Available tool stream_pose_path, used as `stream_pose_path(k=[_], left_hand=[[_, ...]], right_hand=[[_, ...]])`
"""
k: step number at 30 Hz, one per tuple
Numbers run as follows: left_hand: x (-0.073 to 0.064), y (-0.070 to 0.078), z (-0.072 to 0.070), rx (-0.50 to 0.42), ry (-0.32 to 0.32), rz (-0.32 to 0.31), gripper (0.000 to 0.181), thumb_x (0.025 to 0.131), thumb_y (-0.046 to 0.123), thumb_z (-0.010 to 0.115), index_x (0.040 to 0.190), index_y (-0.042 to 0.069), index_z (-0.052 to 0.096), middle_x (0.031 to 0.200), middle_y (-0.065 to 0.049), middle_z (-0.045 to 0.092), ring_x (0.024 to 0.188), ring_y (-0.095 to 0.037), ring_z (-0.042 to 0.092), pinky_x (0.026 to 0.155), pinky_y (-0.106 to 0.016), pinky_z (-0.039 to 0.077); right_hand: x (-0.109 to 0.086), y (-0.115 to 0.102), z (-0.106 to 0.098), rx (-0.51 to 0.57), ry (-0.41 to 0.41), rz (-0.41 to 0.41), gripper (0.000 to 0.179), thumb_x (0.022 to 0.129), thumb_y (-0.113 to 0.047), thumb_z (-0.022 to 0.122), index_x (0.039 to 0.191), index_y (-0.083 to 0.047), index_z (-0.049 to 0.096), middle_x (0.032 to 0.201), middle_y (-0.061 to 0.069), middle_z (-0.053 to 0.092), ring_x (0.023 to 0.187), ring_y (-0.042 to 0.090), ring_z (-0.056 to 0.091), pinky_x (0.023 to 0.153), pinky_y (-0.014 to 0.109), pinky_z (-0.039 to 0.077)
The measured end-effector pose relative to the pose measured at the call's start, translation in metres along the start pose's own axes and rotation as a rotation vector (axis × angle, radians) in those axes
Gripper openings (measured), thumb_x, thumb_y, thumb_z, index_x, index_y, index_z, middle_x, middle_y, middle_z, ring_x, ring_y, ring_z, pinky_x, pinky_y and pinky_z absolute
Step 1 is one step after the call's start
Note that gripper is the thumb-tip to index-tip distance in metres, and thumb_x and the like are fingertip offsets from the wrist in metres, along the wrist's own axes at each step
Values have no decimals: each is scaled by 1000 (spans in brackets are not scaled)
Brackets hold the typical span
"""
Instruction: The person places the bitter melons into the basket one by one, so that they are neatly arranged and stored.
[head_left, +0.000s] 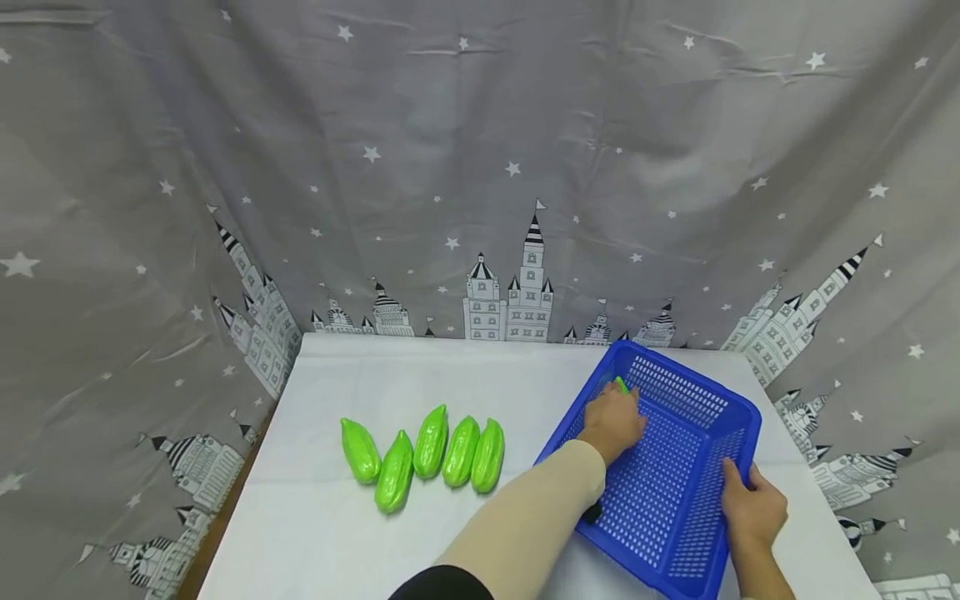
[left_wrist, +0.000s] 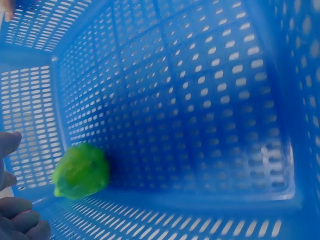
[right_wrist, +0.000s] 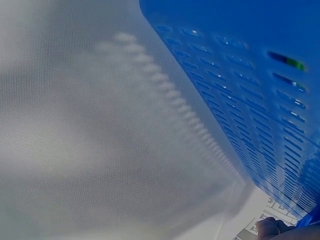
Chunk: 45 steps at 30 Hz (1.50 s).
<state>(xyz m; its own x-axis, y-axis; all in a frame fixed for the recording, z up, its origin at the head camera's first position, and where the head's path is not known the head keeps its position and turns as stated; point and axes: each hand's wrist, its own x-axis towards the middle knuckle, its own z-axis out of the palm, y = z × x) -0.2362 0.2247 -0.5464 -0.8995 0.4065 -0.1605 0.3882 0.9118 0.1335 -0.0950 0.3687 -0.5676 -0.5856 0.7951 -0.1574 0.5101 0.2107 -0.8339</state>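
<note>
In the head view, the right hand (head_left: 753,508) grips the rim of a blue basket (head_left: 667,479) by five green vegetables (head_left: 431,442) on the white table (head_left: 292,533); in the left wrist view, the left hand (left_wrist: 17,200) has loose fingers just beside another green vegetable (left_wrist: 82,170) in the basket's corner; in the right wrist view, the basket's holey side shows.

Left arm (head_left: 525,525) outstretched, fingers (left_wrist: 24,221) parted

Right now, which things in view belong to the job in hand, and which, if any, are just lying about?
Seemingly in the job:
blue basket, held by the right hand
green vegetable inside it, near the left hand
five green vegetables outside it

Just background:
grey castle-print backdrop
white cloth, only the surface underneath
</note>
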Motion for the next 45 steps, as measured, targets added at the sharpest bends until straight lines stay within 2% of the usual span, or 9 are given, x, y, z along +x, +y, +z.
stream_pose_path(k=[5, 9, 17, 22, 23, 31, 34, 38, 45], left_hand=[[-6, -11, -18, 21, 95, 64, 62, 99, 59, 53, 154, 32, 43, 155, 6, 43, 143, -13, 38, 97, -35, 51], [-11, -21, -31, 32, 132, 105, 63, 99, 60, 50, 154, 31, 42, 156, 5, 42, 145, -14, 34, 104, -34, 46], [-25, -50, -56, 40, 232, 145, 62, 100, 60, 48, 154, 29, 44, 155, 4, 43, 144, -12, 34, 85, -27, 56], [-32, -76, -75, 47, 307, 156, 61, 101, 57, 49, 154, 26, 45, 155, 1, 44, 145, -16, 34, 85, -26, 55], [-34, -82, -79, 48, 328, 154, 61, 101, 57, 50, 153, 26, 46, 154, 1, 45, 144, -16, 36, 88, -27, 54], [-55, -132, -99, 48, 489, 139, 57, 99, 53, 58, 146, 21, 55, 145, -1, 56, 136, -17, 48, 69, -30, 59], [-59, -145, -101, 30, 516, 132, 56, 99, 52, 58, 146, 21, 56, 145, -2, 56, 136, -17, 49, 65, -30, 59], [-65, -162, -102, 23, 512, 106, 57, 99, 51, 57, 147, 20, 55, 145, -3, 55, 136, -20, 48, 59, -30, 58], [-80, -193, -105, 8, 504, 45, 56, 100, 51, 57, 146, 18, 56, 144, -5, 56, 136, -21, 49, 62, -33, 59]], right_hand=[[1, -4, -2, -3, -7, -6, 57, 102, -34, 56, 143, 5, 42, 136, 31, 47, 129, 50, 47, 107, 56, 37], [1, -3, -3, -18, -16, 5, 59, 102, -35, 56, 143, 4, 41, 137, 30, 45, 131, 50, 43, 111, 54, 32], [-3, 2, 0, -38, -24, -8, 57, 101, -34, 55, 143, 3, 42, 136, 30, 46, 131, 50, 44, 111, 54, 32], [-5, 1, -3, -37, -22, -1, 59, 101, -35, 55, 143, 4, 41, 138, 30, 44, 133, 51, 41, 114, 51, 27], [-6, 1, -3, -33, -19, 1, 59, 101, -34, 55, 143, 4, 41, 138, 30, 43, 133, 51, 40, 115, 50, 26], [-11, -4, -2, 29, -24, 48, 58, 100, -34, 57, 144, -1, 41, 139, 26, 43, 133, 47, 43, 115, 45, 28], [-11, -3, -2, 32, -17, 43, 56, 99, -34, 58, 143, -1, 44, 137, 25, 45, 131, 46, 45, 114, 44, 30], [-11, -3, -1, 17, -26, 41, 56, 99, -35, 57, 143, -2, 45, 137, 24, 46, 129, 45, 48, 113, 45, 32], [-13, -6, -2, 1, -12, 30, 55, 99, -33, 56, 142, 0, 46, 137, 27, 46, 131, 47, 46, 114, 45, 30]])
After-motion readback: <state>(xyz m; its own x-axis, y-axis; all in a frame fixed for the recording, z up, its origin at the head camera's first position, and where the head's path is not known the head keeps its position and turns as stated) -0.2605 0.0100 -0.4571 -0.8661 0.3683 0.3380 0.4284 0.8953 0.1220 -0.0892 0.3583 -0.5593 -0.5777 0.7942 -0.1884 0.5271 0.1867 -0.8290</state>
